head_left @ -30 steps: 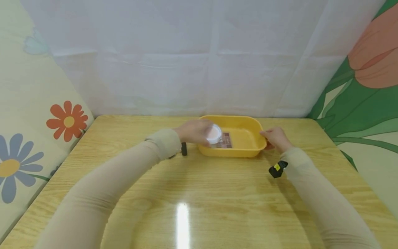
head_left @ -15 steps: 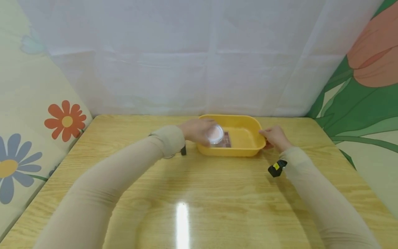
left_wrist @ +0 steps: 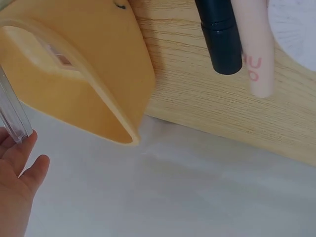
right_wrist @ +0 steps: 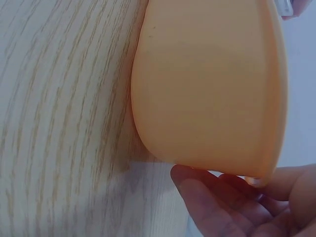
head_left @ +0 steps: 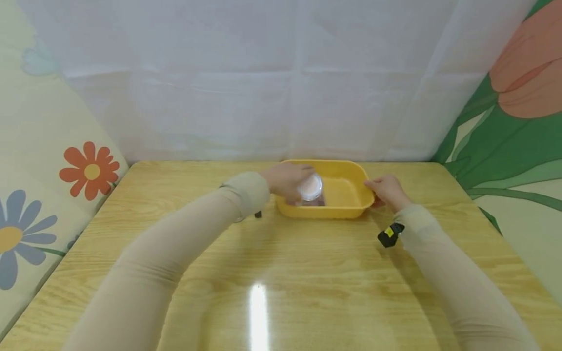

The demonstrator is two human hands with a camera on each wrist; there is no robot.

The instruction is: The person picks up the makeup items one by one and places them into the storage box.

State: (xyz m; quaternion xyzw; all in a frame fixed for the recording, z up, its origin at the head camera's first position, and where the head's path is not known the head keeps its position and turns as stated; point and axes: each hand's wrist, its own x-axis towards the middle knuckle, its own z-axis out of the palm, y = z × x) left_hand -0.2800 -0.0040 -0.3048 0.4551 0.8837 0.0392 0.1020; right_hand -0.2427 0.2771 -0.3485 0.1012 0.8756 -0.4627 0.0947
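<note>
My left hand [head_left: 287, 181] is over the left part of the yellow plastic basin [head_left: 347, 212] and holds a round powder compact [head_left: 311, 187] with a pale pink face and a clear rim. In the left wrist view the clear edge of the compact [left_wrist: 14, 111] shows between the fingers, above the basin's opening. Beneath it, on the basin floor, lies a brown checkered eyeshadow palette [head_left: 322, 200], partly hidden. At the basin's right end my right hand [head_left: 388, 191] pinches the rim, with thumb above and fingers against the outer wall [right_wrist: 212, 98].
Left of the basin, a black tube [left_wrist: 221, 44], a pink tube [left_wrist: 256, 54] with red letters and a white round item [left_wrist: 296, 29] lie on the wooden table [head_left: 307, 273]. The white backdrop [head_left: 210, 97] hangs close behind the basin.
My left hand has moved right with the compact, further over the basin, and now covers more of the palette. The right hand keeps its hold on the rim.
</note>
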